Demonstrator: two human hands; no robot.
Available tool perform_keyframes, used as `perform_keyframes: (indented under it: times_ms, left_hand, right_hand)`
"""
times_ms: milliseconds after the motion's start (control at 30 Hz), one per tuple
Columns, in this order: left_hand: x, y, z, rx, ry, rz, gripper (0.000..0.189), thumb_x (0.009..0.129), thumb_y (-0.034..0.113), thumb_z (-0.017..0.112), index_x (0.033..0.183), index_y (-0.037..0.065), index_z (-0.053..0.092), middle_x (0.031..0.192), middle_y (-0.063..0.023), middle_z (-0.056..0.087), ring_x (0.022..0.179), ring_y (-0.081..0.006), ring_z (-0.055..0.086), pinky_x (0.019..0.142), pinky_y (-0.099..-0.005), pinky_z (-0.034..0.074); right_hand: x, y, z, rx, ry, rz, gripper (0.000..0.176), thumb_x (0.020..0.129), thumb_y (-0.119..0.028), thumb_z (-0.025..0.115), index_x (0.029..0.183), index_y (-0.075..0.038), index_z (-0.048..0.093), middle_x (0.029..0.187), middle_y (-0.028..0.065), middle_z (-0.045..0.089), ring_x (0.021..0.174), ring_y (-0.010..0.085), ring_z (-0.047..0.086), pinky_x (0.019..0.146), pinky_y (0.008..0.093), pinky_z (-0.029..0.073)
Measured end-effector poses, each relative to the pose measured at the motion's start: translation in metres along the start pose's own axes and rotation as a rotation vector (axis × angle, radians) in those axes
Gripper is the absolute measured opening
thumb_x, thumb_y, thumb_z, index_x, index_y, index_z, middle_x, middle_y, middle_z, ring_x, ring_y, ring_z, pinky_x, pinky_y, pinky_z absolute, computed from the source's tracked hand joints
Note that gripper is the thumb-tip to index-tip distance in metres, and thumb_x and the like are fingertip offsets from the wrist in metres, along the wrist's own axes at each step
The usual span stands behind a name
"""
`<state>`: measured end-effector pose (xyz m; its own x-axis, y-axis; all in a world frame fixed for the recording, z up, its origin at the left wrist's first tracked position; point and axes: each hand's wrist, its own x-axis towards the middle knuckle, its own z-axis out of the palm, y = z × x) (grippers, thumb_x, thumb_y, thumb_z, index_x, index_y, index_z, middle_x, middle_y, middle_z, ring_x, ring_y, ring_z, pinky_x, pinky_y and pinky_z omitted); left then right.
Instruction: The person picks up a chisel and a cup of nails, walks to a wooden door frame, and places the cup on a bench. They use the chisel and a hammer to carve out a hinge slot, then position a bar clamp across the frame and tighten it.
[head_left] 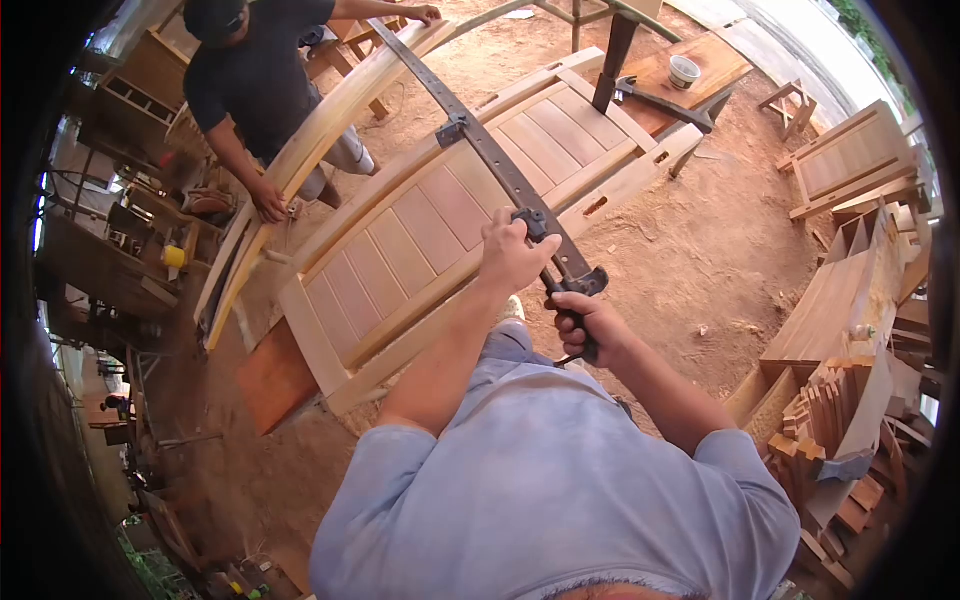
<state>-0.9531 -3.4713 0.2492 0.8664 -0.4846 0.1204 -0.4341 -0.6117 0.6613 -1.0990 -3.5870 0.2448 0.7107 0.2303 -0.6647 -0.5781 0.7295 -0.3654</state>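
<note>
A long dark bar clamp (490, 155) with holes along its bar lies slantwise across a panelled wooden door (375, 250). My left hand (515, 255) is closed around the clamp near a black block on the bar. Lower down, at the near end, my right hand (594, 328) grips the clamp's dark handle. Another jaw (452, 131) sits farther up the bar, by the door's far edge. The door lies flat, with several slats in its frame. Past the far edge, the bar reaches a curved wooden piece (325, 125).
Across the door a person in a dark shirt (255, 95) has both hands on the curved piece. A hammer (650, 97) and a white tub (684, 71) are at the far right. Stacked wood (825, 410) and a small panel (850, 165) stand right. Reddish boards (280, 375) show underneath.
</note>
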Motion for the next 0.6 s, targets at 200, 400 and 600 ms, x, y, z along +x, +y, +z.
perform_keyframes:
  times_ms: [200,400,600]
  left_hand:
    - [0.108,-0.049,-0.013,-0.325,-0.226,-0.062,0.043,0.084,0.042,0.069,0.092,-0.001,0.073,0.087,-0.0116,0.070,0.082,-0.0176,0.065,0.074,-0.0314,0.050]
    - [0.292,-0.155,-0.027,-0.522,0.243,-0.469,0.038,0.086,0.043,0.066,0.090,0.006,0.065,0.074,-0.0007,0.056,0.065,-0.0099,0.052,0.055,-0.0256,0.041]
    - [0.355,-0.132,-0.011,-1.077,-0.138,-0.623,0.054,0.090,0.046,0.060,0.114,-0.001,0.053,0.098,-0.0133,0.059,0.082,-0.0250,0.061,0.071,-0.0398,0.050]
  right_hand:
    - [-0.021,-0.047,-0.042,-0.010,0.086,0.006,0.022,0.092,-0.028,0.061,0.094,-0.007,0.058,0.059,-0.0057,0.046,0.042,0.0025,0.037,0.038,0.0212,0.027]
    - [-0.039,-0.073,-0.039,-0.027,0.155,0.069,0.018,0.089,-0.023,0.063,0.092,-0.007,0.058,0.057,-0.0010,0.046,0.042,0.0066,0.038,0.039,0.0222,0.026]
    - [-0.060,-0.097,-0.011,-0.422,0.477,-0.024,0.015,0.080,-0.014,0.074,0.084,-0.006,0.063,0.063,0.0006,0.057,0.050,0.0095,0.052,0.045,0.0253,0.039]
